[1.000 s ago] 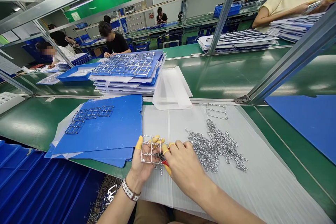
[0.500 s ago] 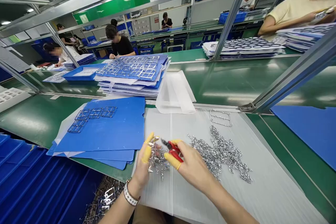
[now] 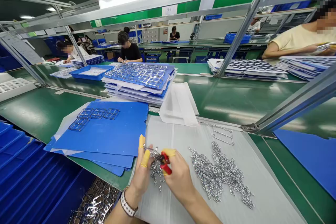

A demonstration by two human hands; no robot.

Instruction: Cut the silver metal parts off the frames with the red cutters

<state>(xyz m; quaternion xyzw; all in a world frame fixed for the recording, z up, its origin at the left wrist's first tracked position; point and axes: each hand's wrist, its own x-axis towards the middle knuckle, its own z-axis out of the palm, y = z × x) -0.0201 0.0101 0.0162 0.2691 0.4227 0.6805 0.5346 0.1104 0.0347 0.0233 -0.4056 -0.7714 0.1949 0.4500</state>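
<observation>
My left hand point(image 3: 141, 168), with yellow finger covers, grips a shiny metallic frame point(image 3: 151, 149) over the sheeted worktop. Closed around red-handled cutters point(image 3: 166, 164), my right hand point(image 3: 180, 176) has the tool's dark jaws up against the frame. Below the hands lies a small pile of silvery pieces point(image 3: 156, 170), partly hidden by my fingers. A larger heap of such pieces point(image 3: 210, 175) spreads to the right on the whitish sheet point(image 3: 183, 206). One bare frame point(image 3: 222, 134) rests behind that heap.
Blue sheets point(image 3: 110, 136) carry several small frames point(image 3: 98, 113) at left. Behind stands a tall stack point(image 3: 136, 92) of sheets with frames. A blue bin point(image 3: 91, 196) holds frame scraps at lower left. A metal post point(image 3: 296, 101) rises at right. People sit at benches beyond.
The cutters have moved left onto the frame, their handles now closer together in my right hand. The view has tilted up, so the bench appears lower.
</observation>
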